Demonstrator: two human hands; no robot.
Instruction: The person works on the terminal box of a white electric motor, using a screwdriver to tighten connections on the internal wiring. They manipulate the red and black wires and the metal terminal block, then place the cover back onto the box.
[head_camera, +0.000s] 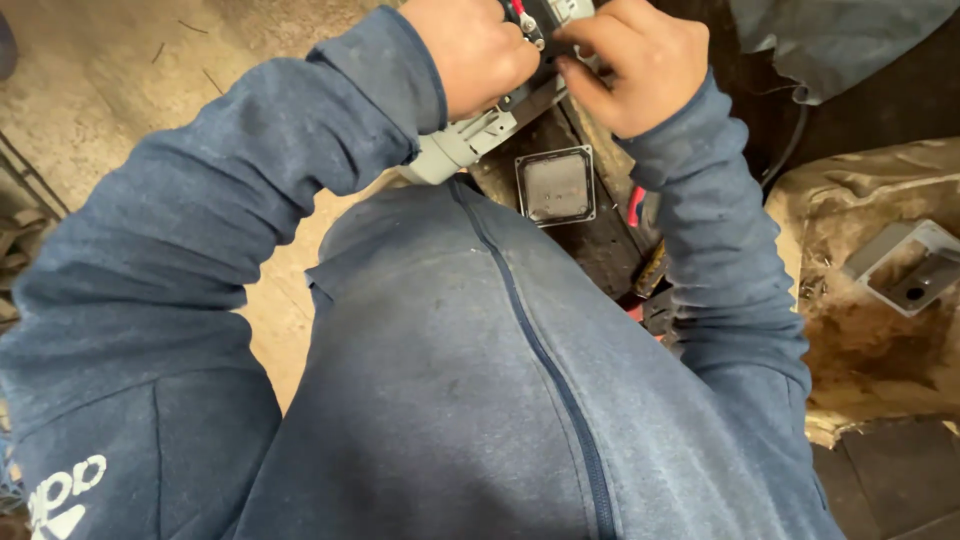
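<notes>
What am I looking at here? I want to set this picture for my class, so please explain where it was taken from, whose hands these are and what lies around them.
One camera, worn on a person's head, looks down their blue zip-up top. Both bare hands are raised together: the left hand grips a grey plastic device with small wires at its top, and the right hand pinches at that top. Below lies a square grey cover plate on a dark wooden plank. At the right, a grey box rests on a dirty tan surface.
</notes>
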